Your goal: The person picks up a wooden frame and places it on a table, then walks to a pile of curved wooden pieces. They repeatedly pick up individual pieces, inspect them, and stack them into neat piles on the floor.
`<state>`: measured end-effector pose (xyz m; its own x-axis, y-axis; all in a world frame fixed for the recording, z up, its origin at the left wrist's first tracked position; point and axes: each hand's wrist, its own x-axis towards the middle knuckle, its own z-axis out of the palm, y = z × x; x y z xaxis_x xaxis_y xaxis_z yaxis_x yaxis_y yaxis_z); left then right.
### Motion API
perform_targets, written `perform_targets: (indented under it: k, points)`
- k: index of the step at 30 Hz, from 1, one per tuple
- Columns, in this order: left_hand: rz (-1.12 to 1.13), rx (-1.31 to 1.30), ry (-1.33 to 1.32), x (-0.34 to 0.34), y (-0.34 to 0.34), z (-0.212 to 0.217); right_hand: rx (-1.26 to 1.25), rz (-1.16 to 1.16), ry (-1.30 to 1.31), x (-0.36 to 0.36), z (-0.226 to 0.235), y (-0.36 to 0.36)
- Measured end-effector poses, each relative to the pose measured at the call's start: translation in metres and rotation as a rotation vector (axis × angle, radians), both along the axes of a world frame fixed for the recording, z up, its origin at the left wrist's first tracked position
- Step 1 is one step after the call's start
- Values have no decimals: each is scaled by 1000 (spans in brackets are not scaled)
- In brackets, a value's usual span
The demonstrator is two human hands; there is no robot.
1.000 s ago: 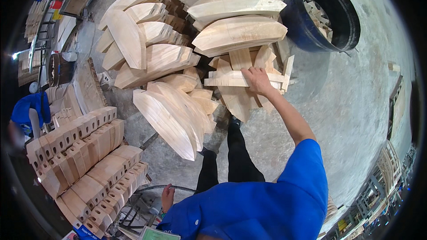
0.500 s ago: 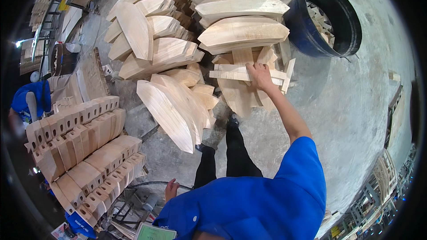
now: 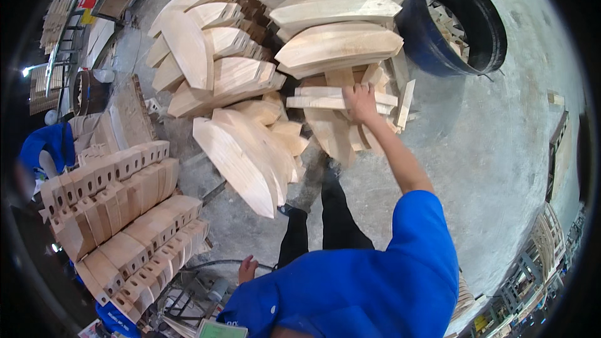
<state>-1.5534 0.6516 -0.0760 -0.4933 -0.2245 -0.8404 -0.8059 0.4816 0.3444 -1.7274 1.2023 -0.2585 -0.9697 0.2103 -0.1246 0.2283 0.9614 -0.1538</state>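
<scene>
My right hand (image 3: 360,103) reaches forward with its fingers curled over the edges of pale wooden slats (image 3: 316,102), which lie crosswise over other boards. Beneath them, flat wooden boards (image 3: 328,131) are partly hidden by the slats and my hand. Low on the left, beside my body, my left hand (image 3: 248,269) hangs with its fingers apart and nothing in it. Just beyond the slats lies a stack of curved wooden pieces (image 3: 341,46). Left of them, more long curved boards (image 3: 231,153) fan out on the floor.
A dark round bin (image 3: 410,37) with wood offcuts stands at the far right. Rows of wooden blocks with oval holes (image 3: 119,213) fill the left side. A person in blue (image 3: 47,147) bends behind them. More stacked boards (image 3: 188,44) stand at the far left of the pile.
The view has shifted slightly. My right hand stays on the slats, which lie a little further left in the picture. My left hand still hangs at my side.
</scene>
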Motion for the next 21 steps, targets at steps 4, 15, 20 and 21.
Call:
perform_targets:
  k: [4, 15, 20, 21]
  points:
    - [-1, -81, -64, 4, 0, 5, -158, 13, 40, -1, 29, 9]
    - [-3, 39, -10, 9, 7, 4, 69, -10, -41, 17, 6, -13]
    - [-47, -34, -57, 21, 2, 12, -253, -36, -88, 16, 42, -14]
    - [-129, -46, -109, 21, -2, 13, -328, -45, -89, 21, 57, -14]
